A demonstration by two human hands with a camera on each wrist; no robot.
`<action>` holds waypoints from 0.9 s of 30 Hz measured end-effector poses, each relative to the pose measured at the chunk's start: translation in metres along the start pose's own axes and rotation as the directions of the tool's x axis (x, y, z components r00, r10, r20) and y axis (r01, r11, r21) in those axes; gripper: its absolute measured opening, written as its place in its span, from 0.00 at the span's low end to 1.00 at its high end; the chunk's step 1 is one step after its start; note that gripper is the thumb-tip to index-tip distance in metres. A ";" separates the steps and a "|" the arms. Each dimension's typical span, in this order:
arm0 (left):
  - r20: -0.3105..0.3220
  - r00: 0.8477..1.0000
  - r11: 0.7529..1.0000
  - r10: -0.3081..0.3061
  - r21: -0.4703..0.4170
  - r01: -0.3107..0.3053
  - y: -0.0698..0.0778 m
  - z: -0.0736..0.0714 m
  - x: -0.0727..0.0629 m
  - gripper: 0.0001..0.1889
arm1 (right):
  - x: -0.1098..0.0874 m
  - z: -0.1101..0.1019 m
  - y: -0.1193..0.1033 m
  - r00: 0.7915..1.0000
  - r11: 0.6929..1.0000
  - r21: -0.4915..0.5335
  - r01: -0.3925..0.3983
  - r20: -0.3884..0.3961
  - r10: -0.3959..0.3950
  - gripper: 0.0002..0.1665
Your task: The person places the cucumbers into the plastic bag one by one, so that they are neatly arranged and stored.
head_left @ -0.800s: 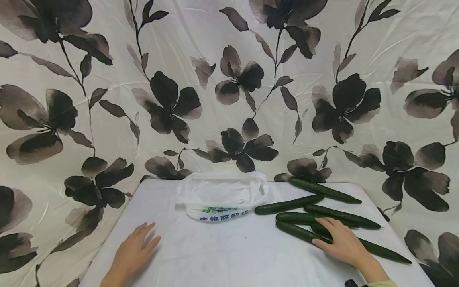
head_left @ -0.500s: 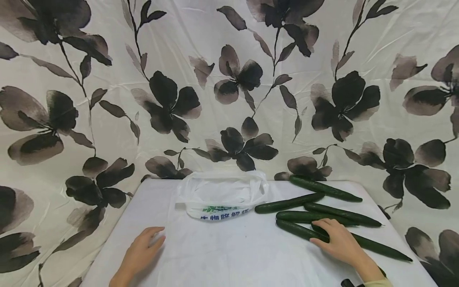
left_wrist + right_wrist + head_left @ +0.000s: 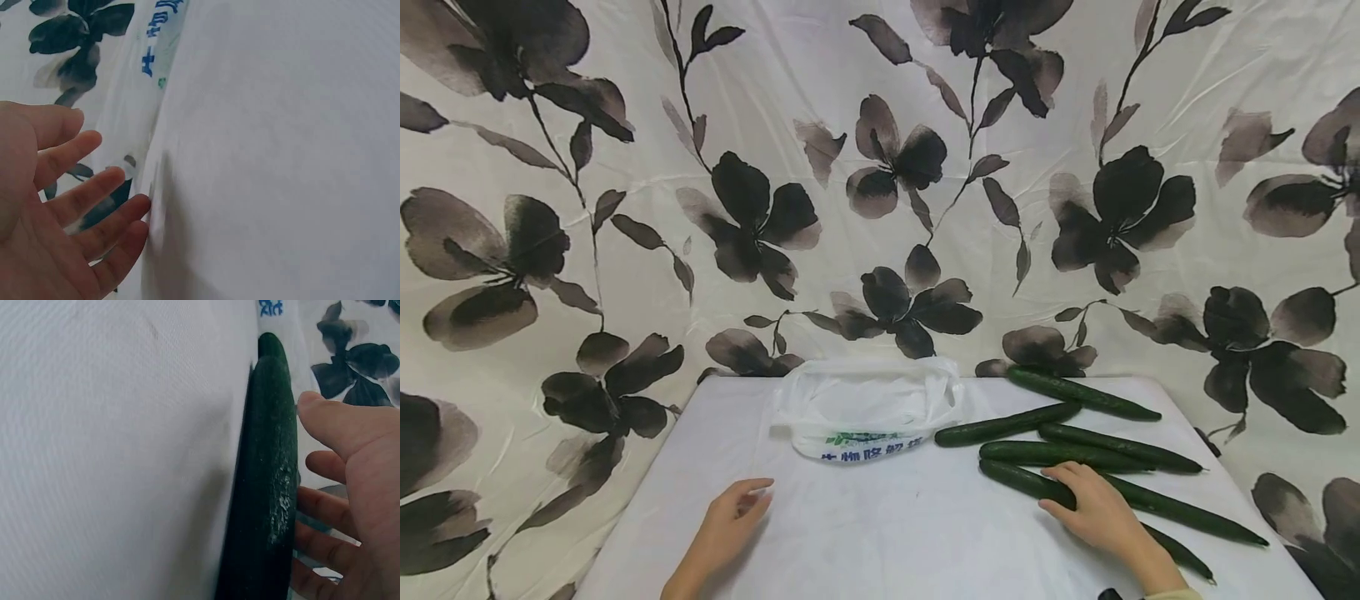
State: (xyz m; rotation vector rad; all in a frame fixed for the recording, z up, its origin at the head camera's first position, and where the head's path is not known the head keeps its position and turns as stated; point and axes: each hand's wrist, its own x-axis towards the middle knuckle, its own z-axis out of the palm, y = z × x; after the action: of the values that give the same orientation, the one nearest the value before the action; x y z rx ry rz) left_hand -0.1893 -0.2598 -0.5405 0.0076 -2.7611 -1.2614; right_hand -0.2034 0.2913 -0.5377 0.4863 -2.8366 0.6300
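Note:
Several dark green cucumbers lie on the right half of the white table. My right hand (image 3: pixel 1099 515) hovers over the front cucumber (image 3: pixel 1024 483), hiding its middle; its far end shows beyond the wrist. In the right wrist view, the thumb and spread fingers of that hand (image 3: pixel 369 481) are right beside the long cucumber (image 3: pixel 265 481), not curled round it. On the left, my left hand (image 3: pixel 724 525) is over the bare cloth with loosely bent fingers and holds nothing. A white plastic bag (image 3: pixel 865 417) with green and blue print lies at the back middle, mouth partly spread.
Behind the front cucumber lie a long cucumber (image 3: pixel 1195 510), a middle one (image 3: pixel 1026 453) and another (image 3: pixel 1131 448). Farther back are a slanted cucumber (image 3: pixel 1000 427) and the rearmost one (image 3: pixel 1082 392). A floral curtain (image 3: pixel 880 217) hangs behind the table (image 3: pixel 887 542).
My left hand has moved rightward toward the middle of the table. My right hand has shifted slightly left along the front cucumber, uncovering more of the long one behind it. The bag stays put.

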 end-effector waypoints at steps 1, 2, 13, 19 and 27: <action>-0.002 1.000 1.000 -0.008 0.004 0.008 0.000 0.001 0.001 0.15 | 0.000 0.002 -0.001 1.000 1.000 0.003 0.003 0.001 -0.003 0.26; -0.003 1.000 1.000 -0.017 0.002 0.017 0.001 0.001 0.002 0.15 | 0.000 0.004 -0.001 1.000 1.000 0.004 0.006 0.000 -0.006 0.26; -0.049 0.998 0.993 0.028 -0.112 -0.033 0.005 0.019 0.036 0.18 | 0.004 0.013 0.001 0.999 1.000 -0.019 -0.004 -0.040 0.003 0.25; -0.059 0.998 0.991 -0.033 -0.135 0.025 0.006 0.027 0.052 0.23 | 0.000 0.015 0.001 0.998 1.000 0.007 -0.001 -0.056 0.001 0.25; -0.112 0.992 0.982 -0.059 -0.185 0.037 0.008 0.028 0.088 0.27 | 0.002 0.014 0.004 0.995 0.993 0.098 -0.067 -0.071 0.074 0.25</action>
State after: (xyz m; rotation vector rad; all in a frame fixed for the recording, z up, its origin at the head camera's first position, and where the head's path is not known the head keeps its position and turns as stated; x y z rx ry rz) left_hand -0.2788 -0.2381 -0.5446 0.1297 -2.5525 -1.4718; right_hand -0.2084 0.2880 -0.5508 0.3712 -2.7734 0.7832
